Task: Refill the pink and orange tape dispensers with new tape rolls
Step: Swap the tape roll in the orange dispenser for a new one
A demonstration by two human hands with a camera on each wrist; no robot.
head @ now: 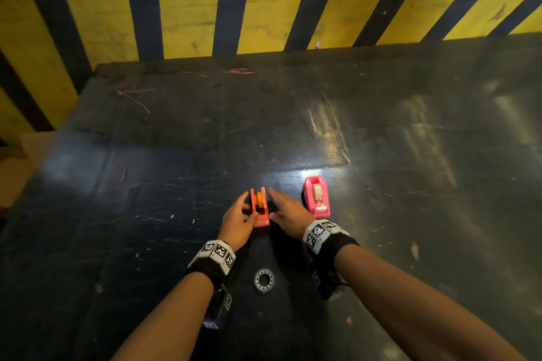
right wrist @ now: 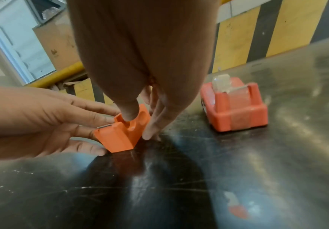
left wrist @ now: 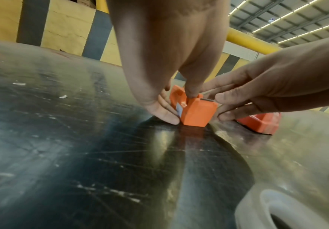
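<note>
Hands flank the orange dispenser [head: 261,208] on the worktop [head: 176,214] — left hand [head: 237,223] holds it, thumb inside; right hand [head: 289,212] fingers [left wrist: 226,99] straight beside it. Pink dispenser [head: 316,197] sits right; spool mostly hidden.

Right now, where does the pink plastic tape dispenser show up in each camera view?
Head: pink plastic tape dispenser stands right of centre, just right of the right hand.
Left wrist: only its lower part shows at mid-right, behind the right hand's fingers; it looks orange-red here.
Right wrist: upper right, standing free on the dark table.
Shared landmark: the orange tape dispenser between both hands, beside it in all three.
</note>
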